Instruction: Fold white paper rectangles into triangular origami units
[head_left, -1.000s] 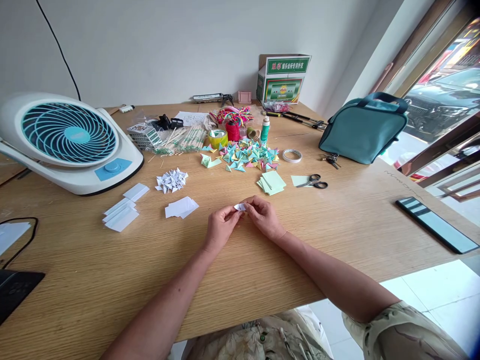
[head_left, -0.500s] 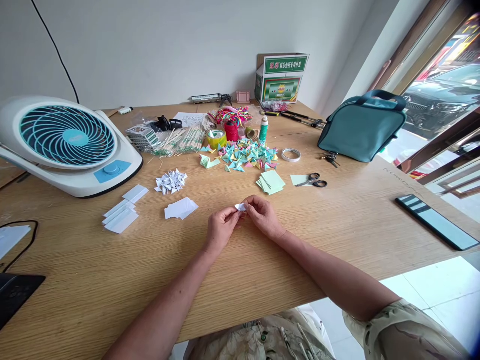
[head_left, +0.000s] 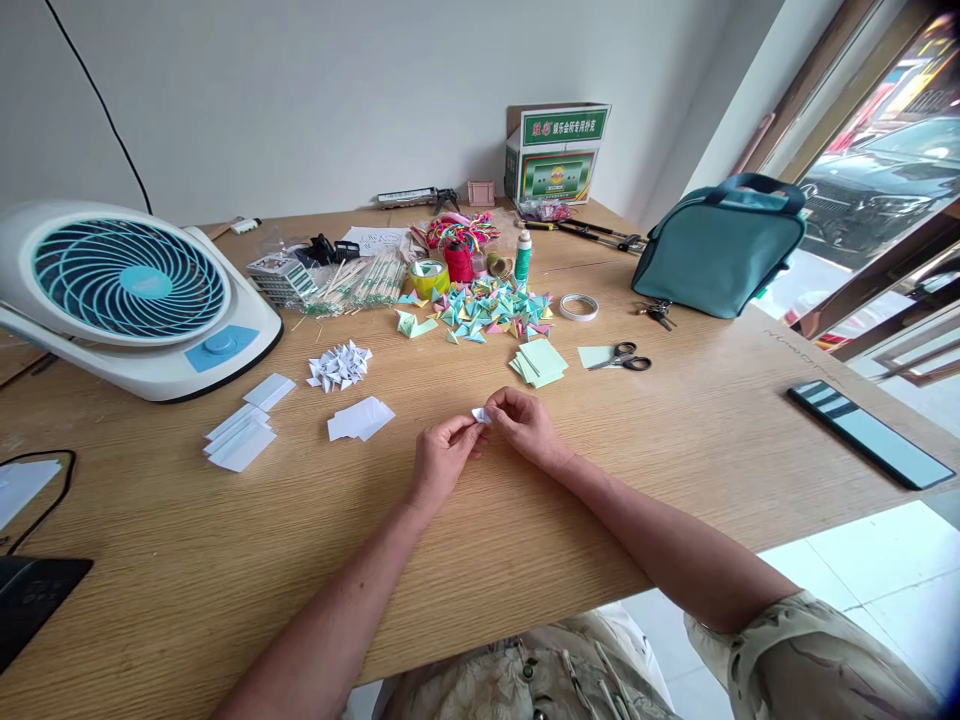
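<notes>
Between my fingertips is a small folded piece of white paper (head_left: 481,415), held above the wooden table. My left hand (head_left: 448,455) pinches its left side, and my right hand (head_left: 526,428) grips the right side with thumb and forefinger. To the left of my hands lie loose white paper rectangles (head_left: 361,419) and a fanned row of more white slips (head_left: 241,437). Behind them sits a heap of folded white paper pieces (head_left: 339,367). A stack of pale green paper (head_left: 539,362) is just beyond my right hand.
Scissors (head_left: 626,356) rest on a green slip. Farther back are a pile of coloured folded paper (head_left: 491,308), a tape roll (head_left: 579,307) and a green bottle (head_left: 523,256). A fan (head_left: 142,300) stands left; a teal bag (head_left: 720,250) and a phone (head_left: 870,432) are right.
The folded white paper stays between both hands, with the right fingers shifted slightly on it. The whole view has moved a little.
</notes>
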